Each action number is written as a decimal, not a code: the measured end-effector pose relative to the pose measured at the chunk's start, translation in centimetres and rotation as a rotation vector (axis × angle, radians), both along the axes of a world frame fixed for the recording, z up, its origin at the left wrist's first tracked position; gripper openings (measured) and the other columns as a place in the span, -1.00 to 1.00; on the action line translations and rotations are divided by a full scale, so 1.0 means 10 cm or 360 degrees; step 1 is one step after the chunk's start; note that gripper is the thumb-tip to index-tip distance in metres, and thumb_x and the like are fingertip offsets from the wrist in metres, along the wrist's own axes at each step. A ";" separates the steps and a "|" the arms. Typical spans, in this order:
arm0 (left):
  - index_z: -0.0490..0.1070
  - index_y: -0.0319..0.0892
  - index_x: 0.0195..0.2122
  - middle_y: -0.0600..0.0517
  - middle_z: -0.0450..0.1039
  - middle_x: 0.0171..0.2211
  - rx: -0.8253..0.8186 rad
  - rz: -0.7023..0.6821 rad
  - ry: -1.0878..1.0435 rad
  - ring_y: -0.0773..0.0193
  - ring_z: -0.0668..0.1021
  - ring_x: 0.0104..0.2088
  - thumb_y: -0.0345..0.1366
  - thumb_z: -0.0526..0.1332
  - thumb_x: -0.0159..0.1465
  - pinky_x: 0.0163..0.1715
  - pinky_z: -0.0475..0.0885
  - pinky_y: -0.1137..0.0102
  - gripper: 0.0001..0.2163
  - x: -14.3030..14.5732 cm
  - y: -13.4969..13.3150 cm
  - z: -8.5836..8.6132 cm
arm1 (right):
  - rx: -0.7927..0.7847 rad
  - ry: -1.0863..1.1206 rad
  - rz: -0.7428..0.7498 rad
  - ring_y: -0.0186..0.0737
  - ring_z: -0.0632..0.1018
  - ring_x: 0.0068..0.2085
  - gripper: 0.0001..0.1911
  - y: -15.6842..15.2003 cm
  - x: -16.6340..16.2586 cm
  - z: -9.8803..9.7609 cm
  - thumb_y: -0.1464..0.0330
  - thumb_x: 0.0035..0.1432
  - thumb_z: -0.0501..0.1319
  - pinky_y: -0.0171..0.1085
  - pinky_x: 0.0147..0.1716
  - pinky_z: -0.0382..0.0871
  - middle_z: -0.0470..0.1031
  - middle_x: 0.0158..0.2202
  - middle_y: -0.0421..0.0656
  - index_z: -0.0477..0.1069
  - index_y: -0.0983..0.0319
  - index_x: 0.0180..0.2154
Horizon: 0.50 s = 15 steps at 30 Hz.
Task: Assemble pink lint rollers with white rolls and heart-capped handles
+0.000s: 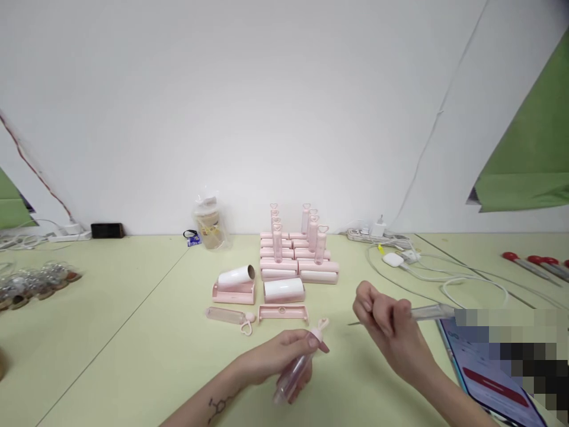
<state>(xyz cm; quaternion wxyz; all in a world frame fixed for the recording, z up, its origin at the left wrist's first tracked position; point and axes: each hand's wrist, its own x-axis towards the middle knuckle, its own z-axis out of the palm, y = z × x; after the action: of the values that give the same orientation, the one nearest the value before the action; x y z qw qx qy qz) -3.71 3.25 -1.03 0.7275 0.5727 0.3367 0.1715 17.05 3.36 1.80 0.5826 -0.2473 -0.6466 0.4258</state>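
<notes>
My left hand (280, 356) is closed around a clear pink lint roller handle (291, 379) with a heart-shaped loop at its top. The handle is tilted, its loop pointing up and to the right. My right hand (391, 326) grips a screwdriver (431, 312) with a transparent grip; its thin shaft points left, apart from the handle. Just beyond my hands lie a similar handle (226, 315), a pink roller cover (283, 312), a white roll on a pink base (284, 290), and another white roll (235, 276) leaning in a pink tray (233, 293).
Rows of pink lint rollers (317, 273) stand toward the wall, several with upright handles. A bagged cup (211, 225) is behind left. White cables and chargers (393, 259) lie right, near a tablet (493, 379). Red-handled tools (537, 260) are far right.
</notes>
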 end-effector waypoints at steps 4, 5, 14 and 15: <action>0.29 -0.16 -0.24 0.22 0.22 -0.70 0.0204 -0.0012 0.0228 0.46 0.24 -0.78 -0.08 0.12 0.17 -0.81 0.11 0.59 -0.73 0.07 -0.07 -0.02 | -0.0139 -0.0053 0.0163 -0.36 0.09 -0.55 -0.40 -0.06 -0.12 -0.08 -0.08 0.14 -0.18 -0.31 -0.56 0.02 0.01 -0.48 -0.27 -0.04 0.25 -0.67; 0.29 -0.16 -0.27 0.23 0.20 -0.70 0.0270 0.0005 0.0281 0.47 0.24 -0.76 -0.10 0.15 0.15 -0.79 0.11 0.59 -0.75 0.08 -0.09 -0.02 | -0.0118 -0.0158 0.0153 -0.34 0.11 -0.53 -0.41 -0.07 -0.14 -0.12 -0.07 0.15 -0.17 -0.31 -0.54 0.04 0.01 -0.48 -0.27 -0.03 0.24 -0.67; 0.17 -0.09 -0.11 0.21 0.22 -0.58 0.0498 -0.0046 0.0387 0.44 0.32 -0.61 -0.28 0.13 0.11 -0.60 0.23 0.55 -0.70 0.05 -0.17 0.04 | -0.0202 -0.1242 0.0332 -0.25 0.36 -0.23 -0.88 -0.19 -0.18 -0.10 0.30 0.23 -0.01 -0.29 -0.26 0.29 0.25 -0.18 -0.16 0.22 0.14 -0.36; 0.21 -0.09 -0.17 0.21 0.19 -0.58 0.0634 -0.0018 0.0508 0.45 0.29 -0.61 -0.30 0.15 0.08 -0.62 0.18 0.56 -0.73 0.04 -0.17 0.06 | -0.0237 -0.1313 0.0415 -0.28 0.38 -0.28 -0.92 -0.20 -0.16 -0.07 0.37 0.20 0.01 -0.32 -0.30 0.29 0.30 -0.26 -0.20 0.19 0.14 -0.37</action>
<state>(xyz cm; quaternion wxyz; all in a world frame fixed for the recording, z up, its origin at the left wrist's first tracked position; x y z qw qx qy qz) -3.31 1.52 -0.43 0.5389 0.7264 0.4037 0.1380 15.44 1.33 1.13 0.1976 -0.3543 -0.8185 0.4068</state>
